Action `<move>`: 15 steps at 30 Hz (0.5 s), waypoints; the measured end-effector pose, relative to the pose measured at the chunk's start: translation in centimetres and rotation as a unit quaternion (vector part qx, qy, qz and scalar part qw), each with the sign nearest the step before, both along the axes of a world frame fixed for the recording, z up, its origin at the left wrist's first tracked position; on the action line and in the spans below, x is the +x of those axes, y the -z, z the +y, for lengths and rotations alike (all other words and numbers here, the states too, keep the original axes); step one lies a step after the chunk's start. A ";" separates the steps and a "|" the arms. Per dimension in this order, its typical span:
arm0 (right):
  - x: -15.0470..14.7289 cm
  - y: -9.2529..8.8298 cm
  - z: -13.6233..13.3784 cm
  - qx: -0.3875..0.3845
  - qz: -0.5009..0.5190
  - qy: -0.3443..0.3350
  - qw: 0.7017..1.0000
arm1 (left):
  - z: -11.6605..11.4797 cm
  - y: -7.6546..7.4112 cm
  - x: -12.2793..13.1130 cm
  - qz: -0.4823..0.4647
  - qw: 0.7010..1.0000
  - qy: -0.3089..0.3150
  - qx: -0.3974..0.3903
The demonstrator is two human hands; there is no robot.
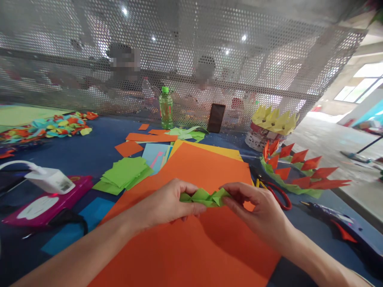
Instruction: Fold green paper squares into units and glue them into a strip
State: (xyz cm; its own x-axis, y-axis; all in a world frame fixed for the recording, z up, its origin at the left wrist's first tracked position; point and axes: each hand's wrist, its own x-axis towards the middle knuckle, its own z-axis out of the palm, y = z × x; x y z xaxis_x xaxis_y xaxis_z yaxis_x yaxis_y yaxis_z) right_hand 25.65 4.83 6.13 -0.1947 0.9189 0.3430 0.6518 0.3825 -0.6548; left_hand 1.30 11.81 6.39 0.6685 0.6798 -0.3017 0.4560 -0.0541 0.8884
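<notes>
Between my two hands is a short strip of folded green paper (206, 197) with pointed, interlocked pieces. My left hand (176, 201) pinches its left end, thumb in front and fingers behind. At the other end, the thumb and fingertips of my right hand (248, 201) close on the paper. Both hands are above large orange sheets (215, 163) on the blue table. A stack of green paper squares (124, 173) lies to the left. Red-handled scissors (283, 197) lie partly hidden behind my right hand.
An orange-and-green folded paper ring (308, 171), a yellow-pointed paper crown (273, 119) and a glue gun (332, 221) stand or lie right. A green bottle (166, 107) and a phone (216, 118) stand near the perforated screen (185, 48). A charger (50, 180) sits left on a magenta power strip (44, 207).
</notes>
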 end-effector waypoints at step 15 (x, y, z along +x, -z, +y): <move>0.1 0.1 0.0 0.013 -0.006 -0.001 1.000 | 0.0 -0.2 0.0 -0.011 1.000 -0.010 0.015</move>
